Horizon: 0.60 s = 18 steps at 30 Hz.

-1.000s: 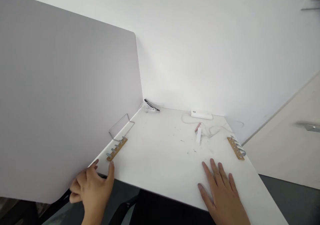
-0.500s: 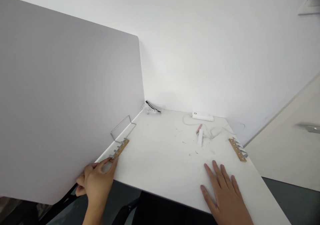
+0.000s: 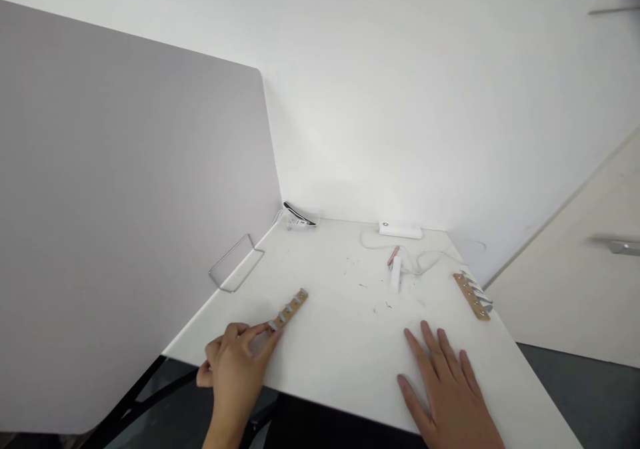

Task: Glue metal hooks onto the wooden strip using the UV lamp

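My left hand [image 3: 239,356] pinches the near end of a wooden hook rack [image 3: 289,309], a short brown strip with several grey metal hooks. The rack slants away from me over the left half of the white table [image 3: 330,342]. Flat on the tabletop at the right lies my right hand [image 3: 447,386], fingers spread, holding nothing. Beyond it, by the table's right edge, is a second wooden hook rack [image 3: 471,297] with similar hooks. A bent wire frame [image 3: 236,262] stands at the left edge against the grey partition.
A grey partition [image 3: 135,222] borders the table's left side. At the back are a clear holder with a black-and-white item [image 3: 300,216], a white power strip [image 3: 400,230] and a thin cable. Mid-table lie a white stick-shaped piece [image 3: 396,274], a pink item [image 3: 393,256] and dark scraps.
My left hand has moved the hook rack rightward, away from the wire frame and the left edge, onto the table. My right hand stays flat in place. The view has shifted slightly.
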{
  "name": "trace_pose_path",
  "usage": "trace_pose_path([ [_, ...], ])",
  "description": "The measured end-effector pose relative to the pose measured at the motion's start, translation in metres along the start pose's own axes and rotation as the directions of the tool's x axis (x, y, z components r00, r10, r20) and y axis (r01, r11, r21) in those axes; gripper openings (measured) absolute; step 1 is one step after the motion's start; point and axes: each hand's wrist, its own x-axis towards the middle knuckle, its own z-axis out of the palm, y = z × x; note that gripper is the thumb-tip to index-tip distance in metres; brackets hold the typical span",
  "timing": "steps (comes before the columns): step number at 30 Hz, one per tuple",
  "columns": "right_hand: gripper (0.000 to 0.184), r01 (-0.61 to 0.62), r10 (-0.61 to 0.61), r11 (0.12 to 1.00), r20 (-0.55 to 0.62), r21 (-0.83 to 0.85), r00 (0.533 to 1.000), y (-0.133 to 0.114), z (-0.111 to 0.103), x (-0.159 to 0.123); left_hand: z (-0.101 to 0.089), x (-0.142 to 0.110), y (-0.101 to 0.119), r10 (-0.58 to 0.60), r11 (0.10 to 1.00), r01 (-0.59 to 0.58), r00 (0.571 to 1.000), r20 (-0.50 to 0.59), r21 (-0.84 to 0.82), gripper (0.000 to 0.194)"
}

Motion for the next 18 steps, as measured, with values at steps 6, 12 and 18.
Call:
trace_pose_path([
  [6, 0.075, 0.022, -0.022, 1.0, 0.028, 0.007, 0.999, 0.005, 0.002, 0.001, 0.001, 0.0, 0.065, 0.216, 0.973, -0.226, 0.964, 0.154, 0.052, 0.023],
  [12, 0.08, 0.037, -0.037, 0.999, 0.036, 0.004, 0.999, 0.007, 0.005, 0.001, -0.006, 0.025, 0.117, 0.367, 0.925, -0.38, 0.888, 0.277, -0.007, 0.018],
  [18, 0.08, 0.016, -0.016, 1.0, 0.042, -0.012, 0.999, 0.008, 0.01, 0.002, 0.018, 0.068, 0.15, 0.537, 0.839, -0.506, 0.71, 0.457, -0.2, 0.026],
])
